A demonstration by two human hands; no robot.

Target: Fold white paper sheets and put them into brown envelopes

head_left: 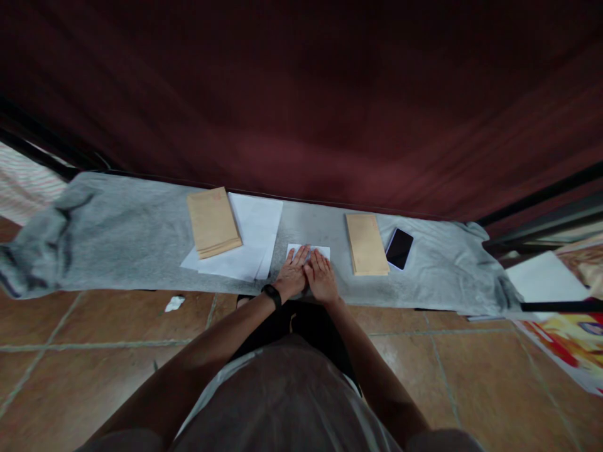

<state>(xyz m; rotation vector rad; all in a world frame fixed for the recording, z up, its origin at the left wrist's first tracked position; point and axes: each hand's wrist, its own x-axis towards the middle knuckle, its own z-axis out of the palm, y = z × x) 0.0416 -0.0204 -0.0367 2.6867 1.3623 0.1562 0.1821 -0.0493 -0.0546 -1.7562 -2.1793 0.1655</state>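
Along the near edge of the long bench draped in grey cloth (141,242), our left hand (293,276) and our right hand (322,278) lie side by side, palms down, fingers stretched out flat and grasping nothing. Under them is the small white rectangle of paper (295,247), its far edge showing past our fingertips. We judge that both hands are spread over it to hold it flat, since soft cloth gives a loose sheet little grip; how hard we press, we cannot tell. A dark band (272,296) circles our left wrist.

To our left, larger loose white sheets of paper (257,220) overlap, with a stack of flat brown paper envelopes (214,223) resting partly on top, which probably weighs them down within our reach. To our right, apart from our hands, lies a second flat brown envelope pile (367,245); setting it there seems to leave the middle free for working. Just beyond it is a dark-screened phone with a pale purple edge (400,249), perhaps put aside out of the way. Behind everything hangs a dark red fabric panel (301,150), bounding the bench's far side.
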